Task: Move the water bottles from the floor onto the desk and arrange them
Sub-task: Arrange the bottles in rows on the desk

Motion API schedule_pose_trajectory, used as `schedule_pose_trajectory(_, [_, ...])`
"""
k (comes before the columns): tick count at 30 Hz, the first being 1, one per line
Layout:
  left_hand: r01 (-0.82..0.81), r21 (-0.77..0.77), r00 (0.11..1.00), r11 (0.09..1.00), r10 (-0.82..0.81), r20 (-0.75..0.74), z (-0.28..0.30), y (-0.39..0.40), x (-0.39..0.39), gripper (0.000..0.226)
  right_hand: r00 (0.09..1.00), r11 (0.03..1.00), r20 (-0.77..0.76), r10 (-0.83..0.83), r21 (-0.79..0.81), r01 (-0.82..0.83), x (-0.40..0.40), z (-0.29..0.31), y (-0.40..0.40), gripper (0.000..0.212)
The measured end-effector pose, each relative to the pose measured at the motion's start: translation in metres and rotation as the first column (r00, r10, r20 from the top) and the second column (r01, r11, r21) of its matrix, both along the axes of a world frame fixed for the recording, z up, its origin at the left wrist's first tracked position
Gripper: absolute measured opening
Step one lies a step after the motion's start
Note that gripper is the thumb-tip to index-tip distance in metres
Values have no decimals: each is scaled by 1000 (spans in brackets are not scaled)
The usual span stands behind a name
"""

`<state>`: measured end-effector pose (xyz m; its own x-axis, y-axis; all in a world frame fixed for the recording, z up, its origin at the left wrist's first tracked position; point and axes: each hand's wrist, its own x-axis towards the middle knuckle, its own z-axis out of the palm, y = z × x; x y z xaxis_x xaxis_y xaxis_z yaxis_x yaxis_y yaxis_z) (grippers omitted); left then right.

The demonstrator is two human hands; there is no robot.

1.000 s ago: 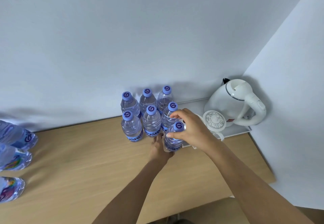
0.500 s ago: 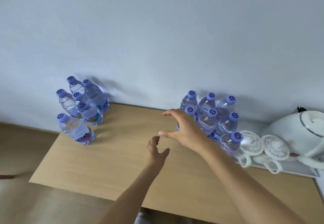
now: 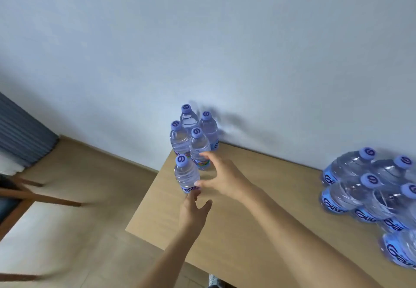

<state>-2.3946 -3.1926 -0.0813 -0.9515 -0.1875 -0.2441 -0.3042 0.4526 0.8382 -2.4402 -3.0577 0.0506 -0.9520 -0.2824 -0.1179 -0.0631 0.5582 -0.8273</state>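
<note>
Several clear water bottles with purple caps stand in a loose cluster (image 3: pixel 195 134) at the far left corner of the wooden desk (image 3: pixel 265 218). The nearest one (image 3: pixel 186 174) stands alone at the desk's left edge. My left hand (image 3: pixel 195 207) is open just below it, fingertips at its base. My right hand (image 3: pixel 222 176) is open with spread fingers to the right of that bottle, thumb tip at its side. A tight group of several bottles (image 3: pixel 373 193) stands at the right edge of view.
The desk stands against a white wall (image 3: pixel 202 39). Tan floor (image 3: pixel 74 197) lies to the left, with a wooden chair frame (image 3: pixel 27 195) and a blue curtain (image 3: pixel 20 136) at the far left.
The view swung left from the right group to the left cluster. Both hands left the right bottles and moved across the desk to the nearest left bottle.
</note>
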Motion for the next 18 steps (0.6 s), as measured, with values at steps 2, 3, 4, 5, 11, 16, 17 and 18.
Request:
schedule_pose_trajectory(2, [-3, 10, 1000, 1000, 3, 7, -3, -21, -4, 32, 999, 1000, 30, 17, -26, -16, -10, -5, -22, 79])
schedule_pose_trajectory(3, [-8, 11, 1000, 1000, 8, 13, -5, -30, -6, 33, 999, 999, 37, 24, -33, -23, -15, -8, -32, 77])
schedule_pose_trajectory(4, [-17, 8, 1000, 1000, 17, 23, -7, -39, -9, 34, 999, 999, 40, 27, -34, -26, -19, -12, -40, 75])
schedule_pose_trajectory(5, [-25, 4, 999, 1000, 24, 38, -8, -47, -11, 33, 999, 999, 41, 24, -31, -23, -23, -15, -47, 74])
schedule_pose_trajectory(11, [-14, -8, 995, 1000, 14, 98, -13, -76, -26, 47, 993, 994, 62, -99, -45, 102, -33, -34, -68, 57])
schedule_pose_trajectory(16, [27, 133, 996, 991, -38, 86, -5, -72, -33, 63, 977, 966, 95, -191, -160, 205, -32, -32, -51, 49])
schedule_pose_trajectory(17, [48, 167, 995, 985, -61, 76, -2, -69, -34, 64, 967, 948, 112, -227, -201, 246, -32, -29, -43, 49])
schedule_pose_trajectory(18, [75, 197, 994, 977, -89, 67, 2, -65, -35, 67, 957, 927, 139, -254, -248, 282, -31, -24, -35, 49])
